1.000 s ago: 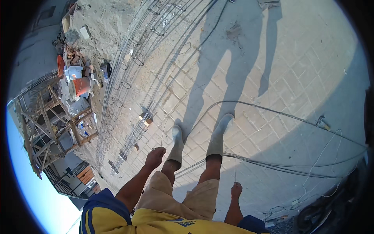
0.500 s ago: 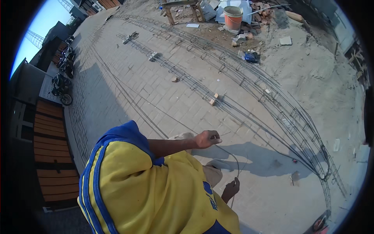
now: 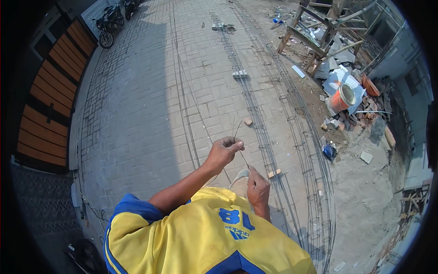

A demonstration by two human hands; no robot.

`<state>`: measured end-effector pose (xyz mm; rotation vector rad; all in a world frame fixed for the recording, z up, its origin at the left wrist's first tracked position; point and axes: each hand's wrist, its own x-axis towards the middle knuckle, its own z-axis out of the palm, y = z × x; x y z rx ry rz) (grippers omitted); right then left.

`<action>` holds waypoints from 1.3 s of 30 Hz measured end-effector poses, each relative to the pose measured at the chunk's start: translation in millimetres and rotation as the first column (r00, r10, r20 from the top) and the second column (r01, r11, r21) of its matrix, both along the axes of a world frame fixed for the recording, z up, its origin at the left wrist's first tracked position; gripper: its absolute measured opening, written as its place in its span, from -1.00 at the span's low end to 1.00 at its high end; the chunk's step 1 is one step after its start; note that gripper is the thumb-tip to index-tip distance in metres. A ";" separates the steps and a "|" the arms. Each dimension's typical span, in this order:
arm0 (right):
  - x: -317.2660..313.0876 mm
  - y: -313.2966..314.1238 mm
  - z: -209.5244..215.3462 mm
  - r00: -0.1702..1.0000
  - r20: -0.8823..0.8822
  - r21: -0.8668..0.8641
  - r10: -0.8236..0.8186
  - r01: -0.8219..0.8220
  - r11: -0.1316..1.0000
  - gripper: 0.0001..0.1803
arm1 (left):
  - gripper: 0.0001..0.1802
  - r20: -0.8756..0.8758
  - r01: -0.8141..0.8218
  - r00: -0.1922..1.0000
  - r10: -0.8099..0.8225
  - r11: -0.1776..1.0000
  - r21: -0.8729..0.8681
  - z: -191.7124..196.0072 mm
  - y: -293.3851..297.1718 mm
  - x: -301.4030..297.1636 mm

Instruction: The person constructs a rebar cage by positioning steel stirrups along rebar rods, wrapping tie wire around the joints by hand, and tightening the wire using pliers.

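Note:
My left hand [image 3: 222, 153] is closed, its thumb and fingers pinching a small bunch of thin dark wire [image 3: 236, 129] whose loose ends stick up past the fingertips. From there a strand runs down to my right hand [image 3: 258, 188], which is closed on it lower and to the right. The hands are a short way apart in front of my yellow and blue shirt. Just right of them, on the paving, lies a long narrow rebar cage [image 3: 254, 109] with square stirrups.
More rebar cages [image 3: 299, 137] lie farther right, and long bars [image 3: 182, 98] run along the left. Small blocks [image 3: 239, 74] sit at the narrow cage. A bucket [image 3: 342, 98], rubble and a wooden stand [image 3: 310, 43] are at the right; a motorcycle [image 3: 107, 29] stands far left.
My view has swung toward the right, and I face along the cages. Both hands have come closer together; the long strand hanging between them now shows as a short stretch.

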<state>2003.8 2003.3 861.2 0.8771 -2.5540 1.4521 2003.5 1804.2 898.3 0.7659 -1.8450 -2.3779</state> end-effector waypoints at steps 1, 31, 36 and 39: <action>-19.2 -20.4 3.0 0.996 0.081 0.030 0.047 -0.050 0.998 -0.71 | -0.74 -0.024 -0.065 0.997 0.069 0.989 0.133 0.2 -26.0 -14.1; -600.4 -721.1 18.1 0.368 0.723 -0.099 0.585 -0.782 0.615 -0.56 | -0.77 -0.360 -0.810 0.507 0.783 0.575 0.110 -9.1 -709.7 -468.2; -676.0 -808.3 39.7 0.236 0.806 -0.092 0.543 -0.856 0.509 -0.56 | -0.75 -0.408 -0.708 0.519 0.751 0.645 0.289 -17.5 -801.8 -542.9; -729.4 -872.4 41.1 0.139 0.829 -0.116 0.541 -0.905 0.410 -0.56 | -0.77 -0.433 -0.634 0.547 0.716 0.692 0.344 -19.5 -858.5 -581.7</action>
